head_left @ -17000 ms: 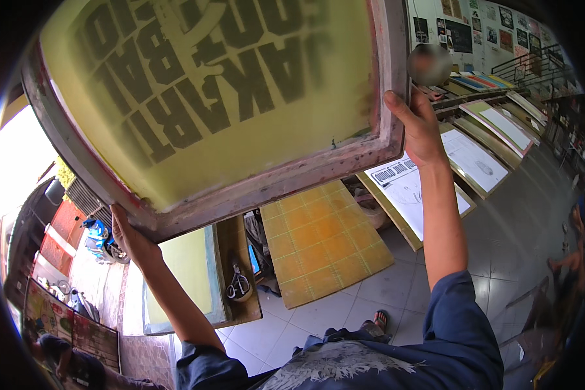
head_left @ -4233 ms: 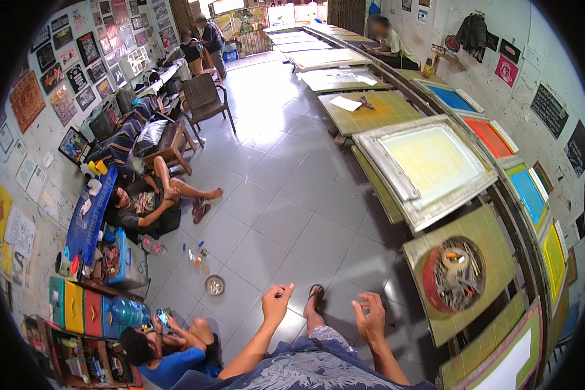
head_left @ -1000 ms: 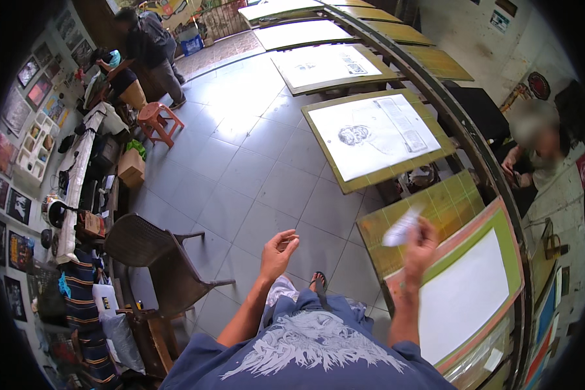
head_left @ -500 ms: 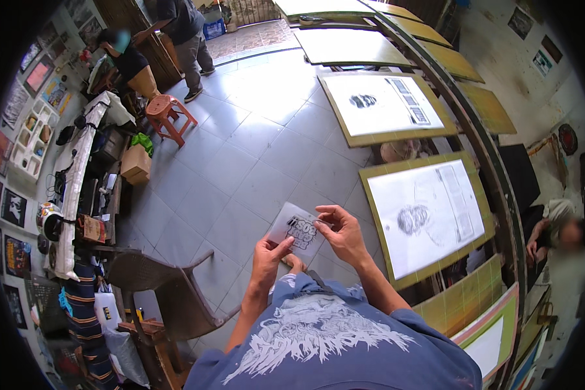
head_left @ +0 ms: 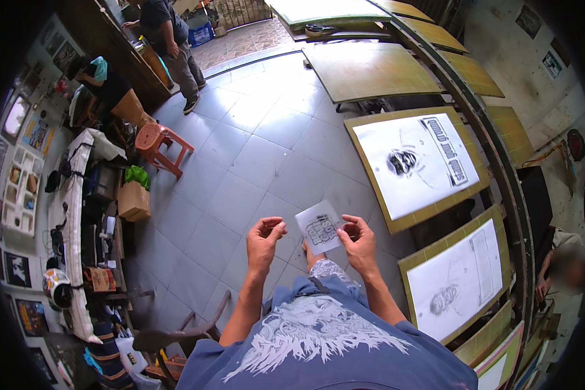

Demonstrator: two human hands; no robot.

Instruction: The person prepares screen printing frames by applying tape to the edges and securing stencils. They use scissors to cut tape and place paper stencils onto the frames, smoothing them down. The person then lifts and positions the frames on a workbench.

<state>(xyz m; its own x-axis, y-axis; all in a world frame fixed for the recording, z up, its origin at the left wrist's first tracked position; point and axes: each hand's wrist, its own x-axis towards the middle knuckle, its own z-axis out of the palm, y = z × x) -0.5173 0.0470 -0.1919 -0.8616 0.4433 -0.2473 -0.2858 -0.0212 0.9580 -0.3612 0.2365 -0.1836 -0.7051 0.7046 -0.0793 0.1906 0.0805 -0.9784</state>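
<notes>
Upright in front of my shirt is a small pale sheet [head_left: 318, 227] with dark block lettering. My right hand [head_left: 359, 244] pinches its right edge between thumb and fingers. To the left of the sheet, apart from it, my left hand [head_left: 264, 246] is raised with loosely bent fingers. Its thumb is a little off the forefinger, and nothing shows between them. Beneath the sheet, part of my bare foot and patterned shorts can be seen.
On my right stand yellowish boards [head_left: 383, 211] with printed white sheets, along a dark rail. A red stool [head_left: 155, 140], a cardboard box [head_left: 134, 200] and a cluttered bench [head_left: 78, 195] are on the left. A dark chair [head_left: 175, 338] is at lower left. Other people stand at far left and right.
My left hand has let go of the sheet and moved away to the left. My right hand now holds the sheet, shifted right. The view has turned, and the boards sit lower.
</notes>
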